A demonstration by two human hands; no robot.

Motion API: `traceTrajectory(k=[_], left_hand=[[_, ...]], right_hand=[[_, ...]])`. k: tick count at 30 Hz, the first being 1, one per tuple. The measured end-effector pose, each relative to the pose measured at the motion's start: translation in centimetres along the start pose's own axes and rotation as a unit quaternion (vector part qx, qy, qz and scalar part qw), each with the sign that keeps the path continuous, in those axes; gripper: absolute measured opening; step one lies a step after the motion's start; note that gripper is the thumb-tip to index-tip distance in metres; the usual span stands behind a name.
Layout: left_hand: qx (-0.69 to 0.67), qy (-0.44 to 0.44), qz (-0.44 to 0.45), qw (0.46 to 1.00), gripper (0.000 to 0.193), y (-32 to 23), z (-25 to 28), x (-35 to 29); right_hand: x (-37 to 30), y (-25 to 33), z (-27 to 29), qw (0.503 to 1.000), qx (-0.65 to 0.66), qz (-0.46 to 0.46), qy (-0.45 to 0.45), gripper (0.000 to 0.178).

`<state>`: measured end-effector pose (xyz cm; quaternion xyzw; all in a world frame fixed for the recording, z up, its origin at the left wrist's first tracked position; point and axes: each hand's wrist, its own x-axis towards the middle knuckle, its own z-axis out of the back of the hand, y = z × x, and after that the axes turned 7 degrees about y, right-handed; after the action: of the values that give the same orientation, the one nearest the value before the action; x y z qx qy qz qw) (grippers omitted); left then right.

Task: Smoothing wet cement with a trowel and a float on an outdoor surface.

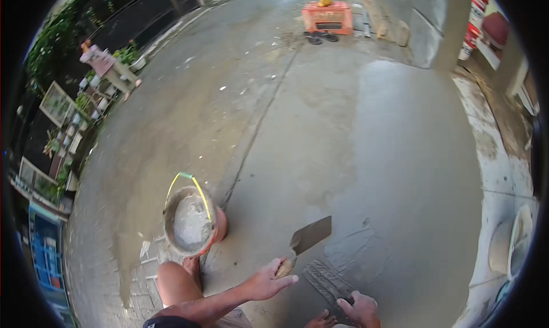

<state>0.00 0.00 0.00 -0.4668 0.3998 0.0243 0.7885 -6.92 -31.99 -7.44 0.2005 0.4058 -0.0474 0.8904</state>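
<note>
My left hand (264, 281) is closed round the handle of a brick trowel (312, 235), its flat metal blade raised over the wet grey cement (412, 173). Lower right, my right hand (361, 308) is closed on a cement-coated plastering float (328, 282); the hand hides part of its grip. The float lies low against the cement, beside ridged streaks. Left of my knee stands a red bucket (221, 225), smeared with grey, its yellow and green handle upright. Wet cement mix (192, 219) lies inside it.
An orange crate (327, 20) with something yellow on top stands far ahead, black sandals (321, 37) before it. A person (103, 64) stands far left beside potted plants (83, 102). A pale bucket (503, 245) sits at right near a wall pillar (454, 30).
</note>
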Motion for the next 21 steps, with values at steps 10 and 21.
traceTrajectory(k=[10, 21], left_hand=[[-0.164, -0.003, 0.046, 0.985, 0.076, -2.1, -1.0, 1.1], [-0.167, -0.006, 0.067, 0.984, 0.063, -1.6, -0.9, 0.7]], right_hand=[[2.1, -6.2, -0.8, 0.995, 0.082, 0.046, -0.026, 0.053], [-1.7, -7.4, 5.4, 0.755, 0.626, -0.013, -0.194, 0.025]])
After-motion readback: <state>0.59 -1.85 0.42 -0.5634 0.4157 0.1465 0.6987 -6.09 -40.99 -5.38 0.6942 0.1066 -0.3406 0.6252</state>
